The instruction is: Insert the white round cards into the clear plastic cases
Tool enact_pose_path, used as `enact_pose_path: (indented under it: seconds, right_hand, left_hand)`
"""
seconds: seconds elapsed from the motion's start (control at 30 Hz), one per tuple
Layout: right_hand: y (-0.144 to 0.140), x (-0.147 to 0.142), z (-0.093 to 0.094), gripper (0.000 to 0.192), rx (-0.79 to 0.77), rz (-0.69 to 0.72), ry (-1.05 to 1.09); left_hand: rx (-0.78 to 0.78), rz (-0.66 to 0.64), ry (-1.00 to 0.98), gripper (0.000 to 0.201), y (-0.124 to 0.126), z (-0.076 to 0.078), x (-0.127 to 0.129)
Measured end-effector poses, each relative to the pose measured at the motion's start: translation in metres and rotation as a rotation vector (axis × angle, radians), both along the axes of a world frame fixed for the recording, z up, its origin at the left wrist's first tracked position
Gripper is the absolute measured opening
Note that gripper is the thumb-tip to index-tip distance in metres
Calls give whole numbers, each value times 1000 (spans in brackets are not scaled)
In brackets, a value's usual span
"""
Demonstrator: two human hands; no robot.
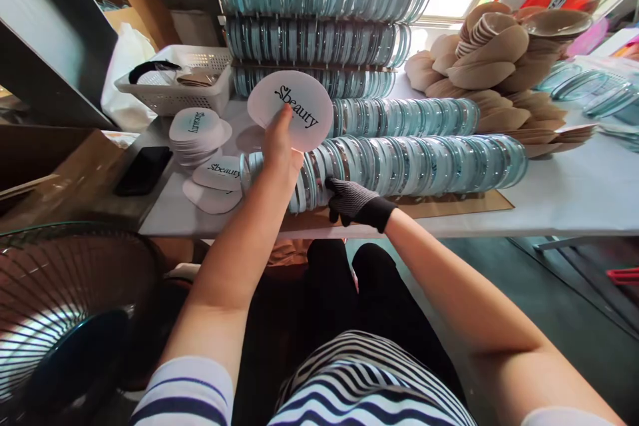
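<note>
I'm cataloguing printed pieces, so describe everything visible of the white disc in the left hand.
The white disc is thin, flat and near-round, apparently card, with dark script reading "beauty" beside a curling emblem. Its print faces the camera, lettering slanting down to the right. The bare left hand grips its lower part, thumb on the print; the back is hidden. In view it overlaps bluish round items lined up behind.

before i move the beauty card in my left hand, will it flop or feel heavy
The card is probably fairly stiff: gripped from below by the left hand, its free part shows no droop. It is likely light, since the similar cards in the stack look thin.
</note>
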State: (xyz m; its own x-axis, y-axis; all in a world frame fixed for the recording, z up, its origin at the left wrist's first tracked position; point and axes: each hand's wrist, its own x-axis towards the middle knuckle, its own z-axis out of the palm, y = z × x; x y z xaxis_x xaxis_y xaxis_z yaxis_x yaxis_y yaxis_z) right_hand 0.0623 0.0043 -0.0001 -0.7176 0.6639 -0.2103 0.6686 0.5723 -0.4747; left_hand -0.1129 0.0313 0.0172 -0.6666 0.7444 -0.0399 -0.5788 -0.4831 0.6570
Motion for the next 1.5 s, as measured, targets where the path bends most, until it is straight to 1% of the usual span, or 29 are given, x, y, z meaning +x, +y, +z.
enact_pose_path:
  seconds: [0.03,0.07,0.1,0.2,0.23,0.27,0.33,0.37,0.47,0.53,0.57,0.63,0.67,0.7,0.73,0.77,0.8,0.83,0.9,0.93,1.0,1.07,1.13,1.17,1.23,1.3,1.37,1.43,1.5]
  right_hand:
    - [4,4,-1,33,-114,16,71]
    - [10,8,0,32,-143,10,151]
    - [17,11,3,32,-93,-18,225]
    - [45,11,24,41,266,-217,451]
    - [53,7,33,42,364,-271,530]
    - [59,2,41,46,435,-288,591]
    - [61,-11,52,57,576,-253,652]
    - [57,-18,54,61,639,-202,645]
    - [35,-38,47,56,772,-35,635]
    - [25,-47,39,49,728,12,688]
    - [25,-49,37,45,661,-17,730]
    - [28,-46,38,41,537,-177,847]
    - [28,-40,40,40,518,-274,900]
    - [25,-30,44,41,542,-359,930]
    - [19,-18,46,43,602,-415,918]
    - [7,-4,48,47,677,-432,856]
    - [-8,10,49,50,745,-421,750]
    - [-26,22,47,51,762,-379,612]
    - [-62,40,39,47,706,-260,376]
    - [-76,43,34,45,657,-213,290]
    - [-93,38,24,44,566,-166,186]
    - [-91,20,18,49,478,-170,118]
    - [-77,-2,15,53,388,-185,51]
    - [-68,-13,14,53,361,-191,23]
    - [-53,-28,11,47,365,-202,5]
    - [-47,-32,7,42,420,-216,44]
    - [-49,-27,2,41,467,-249,82]
    - [-52,-20,-1,38,480,-294,106]
    - [-51,-20,-1,34,471,-307,126]
  left_hand:
    - [3,7,-2,53,0,0,2]
    - [4,19,-6,53,-1,1,4]
    - [5,37,-9,53,-1,1,7]
    - [11,97,-7,53,0,4,16]
    - [19,112,-1,51,0,5,19]
    - [25,125,4,49,0,6,21]
    - [31,152,3,43,-2,9,26]
    - [35,162,1,40,-4,10,28]
    - [62,149,-7,26,-13,13,36]
    - [63,104,-15,16,-19,16,40]
    - [63,76,-23,14,-22,18,41]
    - [78,20,-42,18,-28,23,36]
    - [99,5,-48,24,-30,27,30]
    - [126,0,-43,30,-33,30,21]
    - [153,6,-29,36,-35,33,10]
    - [165,16,-13,41,-36,35,-2]
    - [160,22,0,45,-37,35,-13]
    - [131,14,5,47,-37,33,-24]
    - [10,-33,-12,47,-34,27,-41]
    - [-58,-62,-24,47,-32,22,-47]
    - [-140,-105,-30,48,-27,14,-52]
    - [-147,-130,-10,48,-24,8,-52]
    - [-141,-141,6,48,-24,7,-50]
    - [-143,-140,7,48,-24,8,-49]
    - [-153,-129,-4,48,-25,11,-47]
    - [-153,-116,-20,49,-28,13,-46]
    - [-151,-113,-44,50,-30,15,-47]
    - [-149,-122,-73,52,-32,16,-47]
    - [-149,-133,-99,54,-33,17,-48]
